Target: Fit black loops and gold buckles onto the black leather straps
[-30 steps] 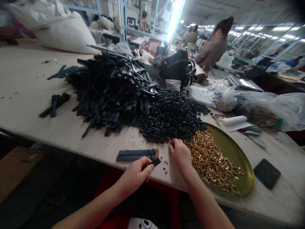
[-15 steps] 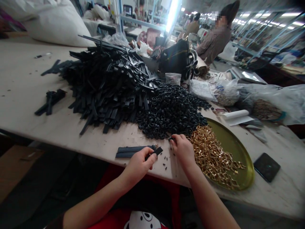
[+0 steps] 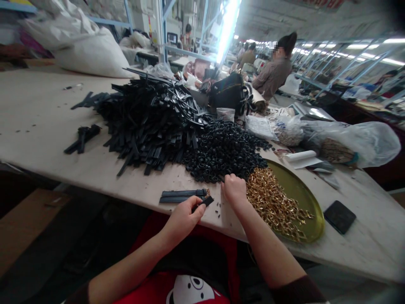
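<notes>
The left hand point(image 3: 182, 219) pinched a black strap point(image 3: 205, 202) at the table point(image 3: 38, 126) edge. The right hand point(image 3: 234, 189), fingers curled, reached into black loops point(image 3: 221, 150). Two finished straps point(image 3: 183, 196) lay beside it; a big strap pile point(image 3: 148, 122) remained.

Black straps point(image 3: 148, 122) and black loops point(image 3: 221, 150) lie heaped beside gold buckles point(image 3: 272, 202) on a brass-green tray point(image 3: 303, 198).
</notes>
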### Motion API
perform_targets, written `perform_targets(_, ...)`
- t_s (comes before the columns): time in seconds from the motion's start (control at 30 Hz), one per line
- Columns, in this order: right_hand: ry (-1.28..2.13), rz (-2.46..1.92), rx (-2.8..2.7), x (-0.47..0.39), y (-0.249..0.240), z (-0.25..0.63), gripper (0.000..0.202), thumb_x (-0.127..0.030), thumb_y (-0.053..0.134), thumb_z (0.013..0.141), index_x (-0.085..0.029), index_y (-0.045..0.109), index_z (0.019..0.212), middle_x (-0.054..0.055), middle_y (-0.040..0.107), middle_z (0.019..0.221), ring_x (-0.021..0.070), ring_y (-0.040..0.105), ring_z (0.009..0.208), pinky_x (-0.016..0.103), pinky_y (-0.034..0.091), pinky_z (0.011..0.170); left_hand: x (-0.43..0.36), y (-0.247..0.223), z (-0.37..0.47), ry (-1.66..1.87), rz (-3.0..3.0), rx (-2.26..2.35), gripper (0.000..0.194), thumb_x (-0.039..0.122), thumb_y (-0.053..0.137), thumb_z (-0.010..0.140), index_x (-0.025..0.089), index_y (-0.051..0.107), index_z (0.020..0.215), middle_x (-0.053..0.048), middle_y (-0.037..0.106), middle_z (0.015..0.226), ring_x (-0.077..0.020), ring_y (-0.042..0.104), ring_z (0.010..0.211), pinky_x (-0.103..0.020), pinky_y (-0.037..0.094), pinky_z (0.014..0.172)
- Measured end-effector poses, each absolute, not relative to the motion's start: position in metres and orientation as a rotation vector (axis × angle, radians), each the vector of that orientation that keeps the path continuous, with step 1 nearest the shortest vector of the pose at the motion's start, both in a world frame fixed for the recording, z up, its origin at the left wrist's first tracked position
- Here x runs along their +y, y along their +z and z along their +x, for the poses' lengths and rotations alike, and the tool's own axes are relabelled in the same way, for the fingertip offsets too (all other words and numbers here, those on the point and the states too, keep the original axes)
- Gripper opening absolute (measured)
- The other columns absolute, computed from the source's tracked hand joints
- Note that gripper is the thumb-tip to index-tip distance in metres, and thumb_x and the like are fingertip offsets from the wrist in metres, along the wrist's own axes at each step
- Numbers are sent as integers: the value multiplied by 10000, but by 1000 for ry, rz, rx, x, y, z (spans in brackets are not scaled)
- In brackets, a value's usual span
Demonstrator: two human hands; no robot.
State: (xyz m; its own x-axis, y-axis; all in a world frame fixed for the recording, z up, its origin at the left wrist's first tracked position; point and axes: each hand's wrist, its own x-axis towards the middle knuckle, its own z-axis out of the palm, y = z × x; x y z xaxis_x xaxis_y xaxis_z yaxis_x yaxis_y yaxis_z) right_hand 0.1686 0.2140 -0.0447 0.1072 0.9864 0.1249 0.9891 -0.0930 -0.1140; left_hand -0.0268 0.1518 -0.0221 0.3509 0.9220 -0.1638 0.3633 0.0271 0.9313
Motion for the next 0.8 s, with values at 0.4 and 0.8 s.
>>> perform_targets(0.4,1369,-1349,-1067,146,-26,135,290,-464,602,708,-178,581,749,-2,585,670,126,528,607,261,415,600,156,-16,-29,789,1555,1159,272,390,422,820,155,558,825,36,507,563,-105,465,524,-204,343,523)
perform_targets(0.8,1467,-1303,-1039,132,-33,131,251,-365,670,675,-189,643,852,-20,588,657,118,507,625,261,406,630,153,-14,-28,533,1712,1155,201,285,422,804,176,582,753,34,540,612,-110,476,566,-209,334,525)
